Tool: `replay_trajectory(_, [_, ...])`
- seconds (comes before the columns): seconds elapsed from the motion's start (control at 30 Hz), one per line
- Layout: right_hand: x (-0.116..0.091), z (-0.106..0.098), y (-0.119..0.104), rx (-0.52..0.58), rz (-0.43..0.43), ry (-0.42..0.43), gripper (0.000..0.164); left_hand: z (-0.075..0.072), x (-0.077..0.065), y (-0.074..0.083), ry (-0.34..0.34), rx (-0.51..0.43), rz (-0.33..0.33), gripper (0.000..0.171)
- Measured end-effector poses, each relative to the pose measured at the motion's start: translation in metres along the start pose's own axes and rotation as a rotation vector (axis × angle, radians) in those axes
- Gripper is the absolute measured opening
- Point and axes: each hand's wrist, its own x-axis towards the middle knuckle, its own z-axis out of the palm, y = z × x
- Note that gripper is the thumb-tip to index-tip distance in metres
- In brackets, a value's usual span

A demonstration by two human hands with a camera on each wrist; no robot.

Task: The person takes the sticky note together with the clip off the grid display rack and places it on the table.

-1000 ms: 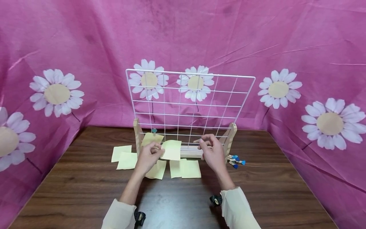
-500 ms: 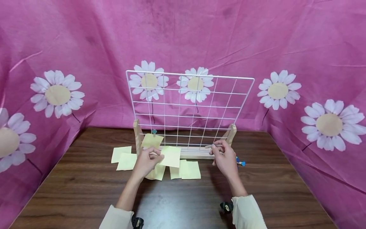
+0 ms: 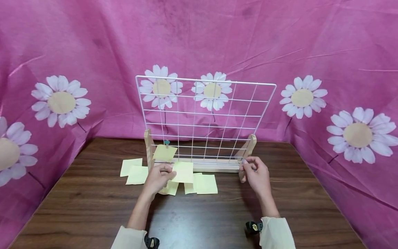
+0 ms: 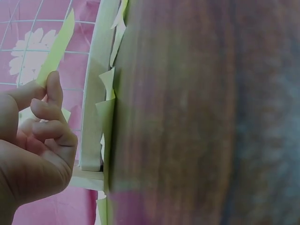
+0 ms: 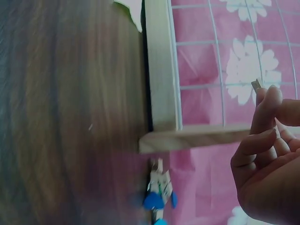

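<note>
My left hand (image 3: 160, 178) pinches a yellow sticky note (image 3: 182, 172) by its left edge, in front of the grid's lower left part. The left wrist view shows that note (image 4: 58, 49) edge-on between thumb and finger. My right hand (image 3: 256, 173) is by the right foot of the white wire grid (image 3: 205, 114). Between its thumb and finger is a small wooden clothespin (image 5: 256, 85), mostly hidden, with only the tip showing. Another yellow note (image 3: 164, 154) hangs on the grid at lower left under a clothespin with a teal top (image 3: 167, 143).
Several yellow notes lie on the brown table, a pair of them (image 3: 136, 175) at left and others (image 3: 206, 184) before the wooden base (image 3: 214, 166). Clothespins with blue tops (image 5: 154, 200) lie beside the stand's right foot. A pink flowered cloth (image 3: 199, 34) hangs behind.
My right hand has moved right and slightly down with the clothespin, from before the grid to its right foot. The left hand has lowered its sticky note a little.
</note>
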Motion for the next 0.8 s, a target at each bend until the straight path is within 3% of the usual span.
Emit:
replay_trajectory(0.43, [0.002, -0.033, 0.024, -0.002, 0.11, 0.074, 0.021, -0.005, -0.002, -0.003, -0.058, 0.004, -0.032, 0.012])
replay_trajectory(0.8, [0.007, -0.041, 0.044, -0.069, 0.141, 0.078, 0.019, -0.005, -0.003, -0.006, -0.065, 0.057, -0.034, 0.011])
